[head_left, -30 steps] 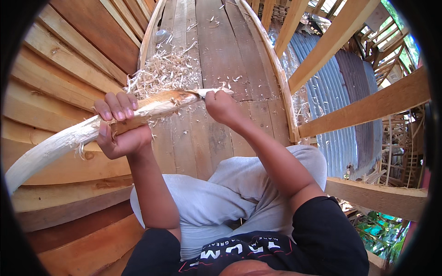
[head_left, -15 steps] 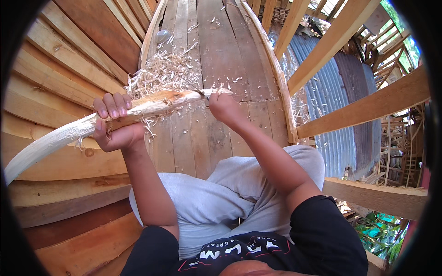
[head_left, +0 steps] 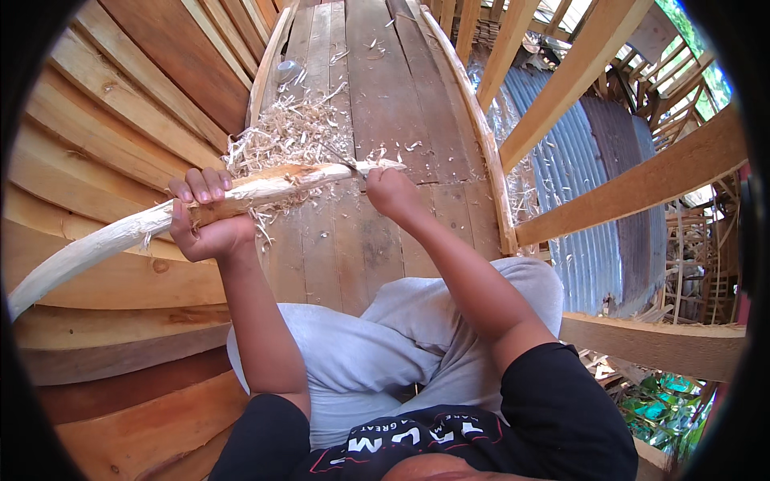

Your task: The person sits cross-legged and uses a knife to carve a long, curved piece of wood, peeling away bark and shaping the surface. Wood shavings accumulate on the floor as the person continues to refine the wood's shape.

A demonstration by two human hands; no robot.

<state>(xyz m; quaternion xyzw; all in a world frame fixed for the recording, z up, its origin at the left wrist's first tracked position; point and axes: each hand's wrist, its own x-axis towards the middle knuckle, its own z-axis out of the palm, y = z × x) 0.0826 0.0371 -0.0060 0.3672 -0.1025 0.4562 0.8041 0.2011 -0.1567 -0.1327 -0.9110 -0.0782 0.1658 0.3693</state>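
I sit with my legs folded in grey trousers (head_left: pixel 361 341) on a floor (head_left: pixel 345 268) of worn brown planks. A heap of curled shavings (head_left: pixel 285 132) lies ahead of me, slightly left, with loose bits scattered around it and a small clear container (head_left: pixel 287 72) just beyond. Overlapping boards (head_left: pixel 104 120) make the wall on my left; on my right, past slanting wooden posts (head_left: pixel 573 80), are corrugated metal sheets (head_left: pixel 573 192) and, lower down, green plants (head_left: pixel 666 409). A pale, stripped pole (head_left: pixel 277 186) runs across in front of me, curving from the far left to its tip near the middle. My left hand (head_left: pixel 215 239) grips it from below, fingers wrapped over the top, forearm upright. My right arm reaches forward and inward, its hand (head_left: pixel 391 191) closed beside the tip around a knife (head_left: pixel 340 157); the handle is hidden, but the thin dark blade crosses the wood.
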